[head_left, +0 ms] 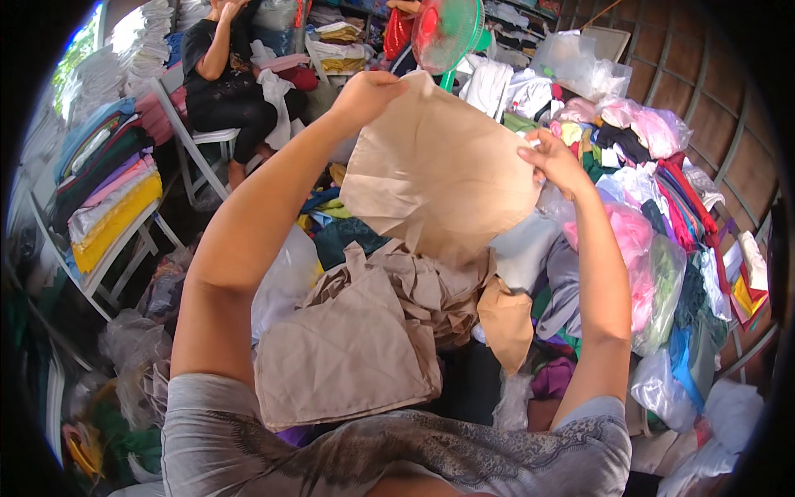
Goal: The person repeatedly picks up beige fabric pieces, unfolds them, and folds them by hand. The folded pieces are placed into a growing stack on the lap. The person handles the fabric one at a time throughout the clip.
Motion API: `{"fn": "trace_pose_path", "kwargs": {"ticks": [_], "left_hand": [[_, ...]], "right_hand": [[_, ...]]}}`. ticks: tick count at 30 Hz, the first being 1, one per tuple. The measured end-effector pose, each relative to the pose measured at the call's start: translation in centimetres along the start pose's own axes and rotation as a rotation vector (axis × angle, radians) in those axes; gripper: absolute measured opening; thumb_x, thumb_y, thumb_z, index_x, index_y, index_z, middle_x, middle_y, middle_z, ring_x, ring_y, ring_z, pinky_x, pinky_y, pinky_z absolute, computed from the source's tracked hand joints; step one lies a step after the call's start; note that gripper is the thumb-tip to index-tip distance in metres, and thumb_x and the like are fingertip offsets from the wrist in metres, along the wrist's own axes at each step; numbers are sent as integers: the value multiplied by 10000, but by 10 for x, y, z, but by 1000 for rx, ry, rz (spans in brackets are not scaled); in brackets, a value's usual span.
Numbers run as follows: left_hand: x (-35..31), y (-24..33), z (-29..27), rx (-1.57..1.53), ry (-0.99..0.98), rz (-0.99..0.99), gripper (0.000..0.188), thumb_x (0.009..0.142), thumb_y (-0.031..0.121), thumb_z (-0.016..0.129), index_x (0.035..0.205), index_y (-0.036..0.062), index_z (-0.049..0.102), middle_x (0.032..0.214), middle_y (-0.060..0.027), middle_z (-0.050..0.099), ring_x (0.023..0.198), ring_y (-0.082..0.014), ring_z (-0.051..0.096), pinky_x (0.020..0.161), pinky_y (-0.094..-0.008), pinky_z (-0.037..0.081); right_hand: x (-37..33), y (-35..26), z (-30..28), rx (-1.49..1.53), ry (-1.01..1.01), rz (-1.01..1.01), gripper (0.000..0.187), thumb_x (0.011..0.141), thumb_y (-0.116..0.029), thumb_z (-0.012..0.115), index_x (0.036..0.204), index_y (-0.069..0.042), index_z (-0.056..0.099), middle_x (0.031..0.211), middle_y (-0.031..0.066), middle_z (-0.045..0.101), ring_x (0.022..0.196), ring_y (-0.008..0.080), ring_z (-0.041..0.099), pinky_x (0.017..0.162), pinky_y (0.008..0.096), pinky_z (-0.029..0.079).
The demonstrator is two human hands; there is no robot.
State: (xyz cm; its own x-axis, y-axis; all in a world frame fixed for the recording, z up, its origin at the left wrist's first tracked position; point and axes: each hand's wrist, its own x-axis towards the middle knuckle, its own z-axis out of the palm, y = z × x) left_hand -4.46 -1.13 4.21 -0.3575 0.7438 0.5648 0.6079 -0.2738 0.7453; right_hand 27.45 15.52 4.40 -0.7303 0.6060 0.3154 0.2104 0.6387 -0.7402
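Note:
A beige fabric piece (439,166) hangs stretched between my two raised hands. My left hand (368,99) pinches its upper left corner, and my right hand (559,161) grips the right corner between thumb and fingers. Below it, a flat stack of beige fabric pieces (344,360) lies close to my body. Behind the stack sits a crumpled heap of similar beige fabric (439,290). A tan, stiffer-looking piece (505,323) droops at the heap's right side.
Mixed clothes and plastic bags (629,240) pile up on the right. A green fan (447,33) stands ahead. At the left, folded cloths (116,207) are stacked on a white chair (124,257). Another person (224,74) sits at the far left.

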Motion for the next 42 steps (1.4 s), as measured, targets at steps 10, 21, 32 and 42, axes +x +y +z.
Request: {"fn": "trace_pose_path", "kwargs": {"ticks": [10, 21, 32, 42], "left_hand": [[-74, 11, 99, -486, -654, 13, 532, 975, 391, 651, 1381, 59, 568, 1209, -86, 691, 1091, -155, 647, 910, -280, 481], [-128, -218, 123, 518, -778, -191, 581, 876, 424, 725, 1328, 77, 614, 1155, -181, 696, 1034, -286, 669, 874, -395, 525], [-166, -245, 203, 726, -756, 1, 449, 796, 241, 748, 1223, 186, 619, 1480, -73, 481, 1423, -294, 365, 1090, -752, 243], [-96, -164, 154, 419, -331, 401, 200, 910, 307, 670, 960, 119, 719, 891, -126, 684, 824, -351, 661, 720, -438, 523]], "right_hand": [[-72, 46, 16, 59, -47, -18, 171, 877, -245, 745, 963, -103, 706, 724, -107, 515, 582, -4, 379, 482, 195, 261], [-132, 192, -47, -420, -40, 684, 271, 746, -170, 741, 953, -29, 639, 709, 51, 593, 520, 163, 550, 432, 355, 467], [-135, 172, 32, -923, 155, 317, 376, 821, -269, 714, 1137, -74, 661, 1166, 185, 674, 1088, 360, 642, 919, 447, 515], [-107, 125, 102, -238, 6, 143, 398, 803, -232, 775, 1141, -56, 660, 1105, 143, 684, 788, 278, 682, 763, 379, 545]]}}
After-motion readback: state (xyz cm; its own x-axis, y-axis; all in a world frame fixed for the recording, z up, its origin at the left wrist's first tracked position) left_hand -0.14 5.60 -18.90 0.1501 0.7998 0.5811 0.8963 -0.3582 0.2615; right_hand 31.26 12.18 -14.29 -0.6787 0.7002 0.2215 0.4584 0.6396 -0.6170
